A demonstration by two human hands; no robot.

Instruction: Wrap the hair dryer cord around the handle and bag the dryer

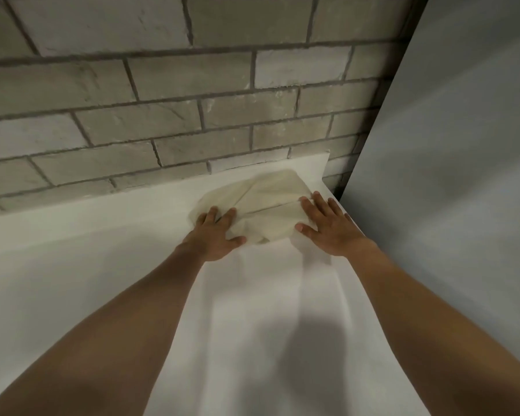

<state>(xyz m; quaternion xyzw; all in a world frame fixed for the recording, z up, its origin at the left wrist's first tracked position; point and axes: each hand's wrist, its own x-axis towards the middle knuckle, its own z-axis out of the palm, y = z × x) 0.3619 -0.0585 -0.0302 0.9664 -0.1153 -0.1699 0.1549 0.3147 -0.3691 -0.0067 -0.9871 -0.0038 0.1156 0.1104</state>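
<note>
Nearest the camera, a loose white sheet (267, 310) lies rumpled over the tabletop (72, 265), and that is the first risk: the sheet is not fixed, so any push along it could slide or bunch it and carry whatever sits on it. Further out, the left hand (215, 235) lies on the left end of a cream cloth bag (267, 205), fingers (212, 213) spread and fairly straight, the thumb at the bag's near edge. The right hand (327, 228) lies flat on the right end, just as released, pressing and not grasping. The hair dryer and its cord are not visible. Judging from the rounded bulge, they are probably inside the bag, but the wrap around the handle cannot be checked from here. If the cord is loosely wound, pressing down on the cloth could shift the coils off the handle. Whether the bag's mouth is closed cannot be told; an open mouth could let the plug or cord slip out when the bag is lifted. Beyond, the bag sits close to the brick wall (162, 100) and near the grey panel (448, 145) on the right, so a push forward could jam it into that corner.
</note>
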